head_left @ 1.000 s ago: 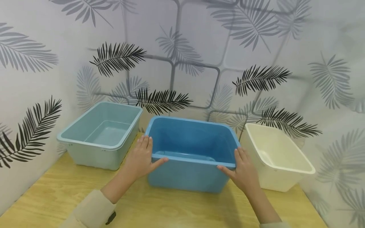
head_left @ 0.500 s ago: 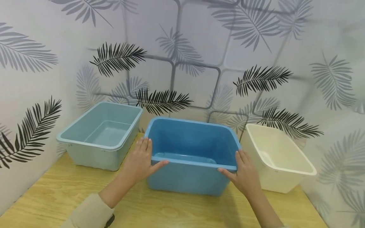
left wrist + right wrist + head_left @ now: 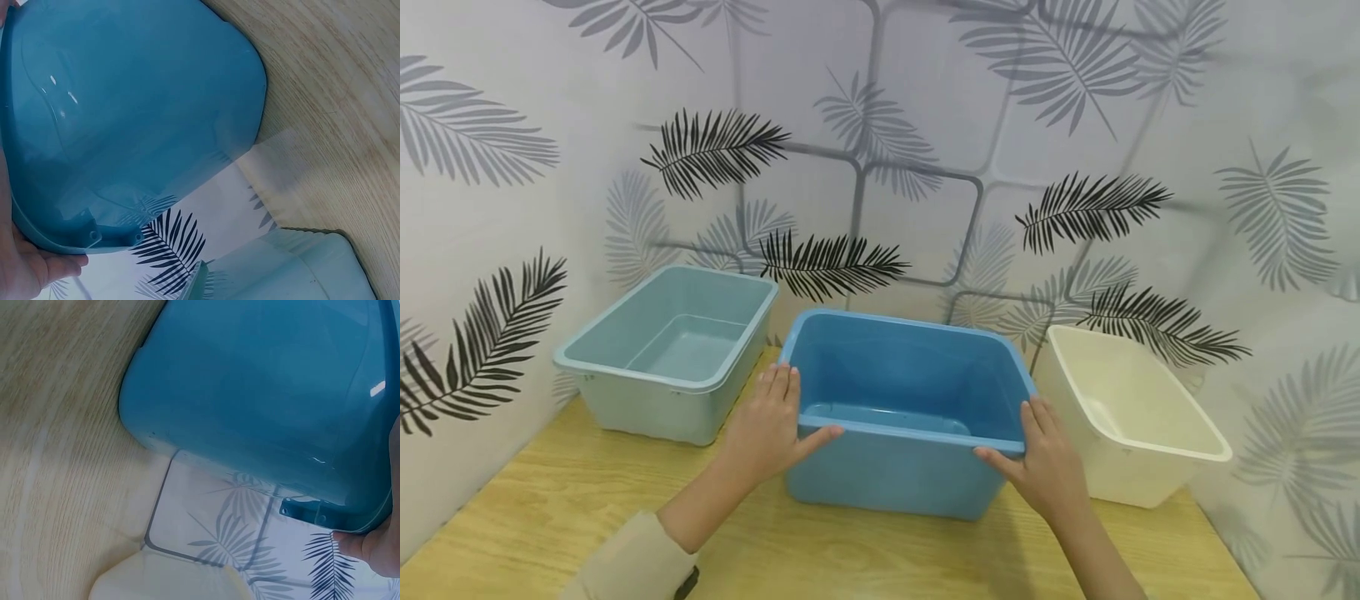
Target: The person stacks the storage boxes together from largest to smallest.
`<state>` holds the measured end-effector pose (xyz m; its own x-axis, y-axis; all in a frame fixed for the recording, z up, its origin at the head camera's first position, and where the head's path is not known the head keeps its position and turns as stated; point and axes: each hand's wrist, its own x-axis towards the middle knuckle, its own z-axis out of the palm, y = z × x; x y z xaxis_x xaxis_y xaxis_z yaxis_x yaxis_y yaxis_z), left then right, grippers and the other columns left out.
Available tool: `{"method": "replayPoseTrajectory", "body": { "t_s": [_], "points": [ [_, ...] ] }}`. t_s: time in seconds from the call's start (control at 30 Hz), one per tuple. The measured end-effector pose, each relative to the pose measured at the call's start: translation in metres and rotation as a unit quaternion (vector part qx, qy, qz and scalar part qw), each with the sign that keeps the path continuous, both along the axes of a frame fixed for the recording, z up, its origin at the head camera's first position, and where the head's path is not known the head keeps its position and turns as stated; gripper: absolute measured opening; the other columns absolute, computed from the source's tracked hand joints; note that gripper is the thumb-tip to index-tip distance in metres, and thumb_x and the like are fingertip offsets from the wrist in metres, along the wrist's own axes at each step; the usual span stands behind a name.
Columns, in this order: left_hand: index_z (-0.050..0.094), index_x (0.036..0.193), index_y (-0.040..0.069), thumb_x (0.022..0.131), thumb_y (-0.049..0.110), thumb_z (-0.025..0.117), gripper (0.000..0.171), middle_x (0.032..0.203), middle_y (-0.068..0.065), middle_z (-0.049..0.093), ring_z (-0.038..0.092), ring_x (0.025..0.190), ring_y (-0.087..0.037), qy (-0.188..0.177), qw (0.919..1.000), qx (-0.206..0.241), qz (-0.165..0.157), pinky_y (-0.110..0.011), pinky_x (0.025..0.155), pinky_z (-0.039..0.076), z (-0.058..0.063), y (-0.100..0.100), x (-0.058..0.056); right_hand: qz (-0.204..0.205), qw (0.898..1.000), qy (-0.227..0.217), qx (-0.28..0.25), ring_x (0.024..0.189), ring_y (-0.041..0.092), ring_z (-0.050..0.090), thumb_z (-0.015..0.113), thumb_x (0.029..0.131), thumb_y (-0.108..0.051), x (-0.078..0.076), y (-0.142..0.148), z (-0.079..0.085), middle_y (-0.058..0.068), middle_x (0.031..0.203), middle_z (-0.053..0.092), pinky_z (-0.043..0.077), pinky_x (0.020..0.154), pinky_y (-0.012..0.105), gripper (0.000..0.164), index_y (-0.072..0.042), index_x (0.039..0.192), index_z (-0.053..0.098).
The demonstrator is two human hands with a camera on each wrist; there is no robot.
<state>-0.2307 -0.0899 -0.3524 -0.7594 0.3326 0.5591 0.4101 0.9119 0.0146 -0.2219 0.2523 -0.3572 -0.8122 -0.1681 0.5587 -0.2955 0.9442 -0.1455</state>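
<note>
A blue plastic tub (image 3: 895, 467) stands in the middle of the wooden table, its inside facing up with nothing in it. At the tub's near left corner my left hand (image 3: 765, 429) grips the rim, thumb along the front edge and fingers over the side. My right hand (image 3: 1047, 462) holds the near right corner in the same way. Both wrist views show the tub's outer side walls close up, with fingertips (image 3: 65, 267) just past the rim on the left and a fingertip (image 3: 350, 544) by the rim on the right.
A pale green tub (image 3: 647, 408) stands to the left and a cream tub (image 3: 1120, 475) to the right, close beside the blue one. Behind them rises a wall (image 3: 917, 83) with a leaf pattern. Bare wooden tabletop (image 3: 850, 558) shows in front.
The blue tub has shifted slightly nearer to me, more at its right end, with both hands still on its rim. The other two tubs have not moved.
</note>
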Motion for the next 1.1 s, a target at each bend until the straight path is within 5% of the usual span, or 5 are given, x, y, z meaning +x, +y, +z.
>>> {"method": "replayPoseTrajectory", "body": {
  "t_s": [0.6, 1.1],
  "points": [
    [0.053, 0.119, -0.017, 0.079, 0.079, 0.002, 0.115, 0.122, -0.032, 0.055, 0.051, 0.118, -0.043, 0.035, 0.9993, 0.009, -0.008, -0.046, 0.098, 0.044, -0.004, -0.002, 0.009, 0.002, 1.0, 0.011, 0.002, 0.123, 0.047, 0.043, 0.067, 0.072, -0.058, 0.01, -0.001, -0.003, 0.033, 0.131, 0.047, 0.042, 0.095, 0.058, 0.091, 0.015, 0.124, 0.049],
    [0.051, 0.121, -0.017, 0.08, 0.079, 0.004, 0.114, 0.125, -0.032, 0.053, 0.049, 0.121, -0.042, 0.01, 0.9999, 0.005, -0.003, -0.046, 0.101, 0.042, -0.002, -0.004, 0.018, 0.001, 1.0, 0.022, 0.002, 0.122, 0.046, 0.044, 0.067, 0.071, -0.058, 0.018, -0.003, -0.003, 0.032, 0.129, 0.049, 0.044, 0.091, 0.057, 0.091, 0.015, 0.122, 0.05]
  ]
}}
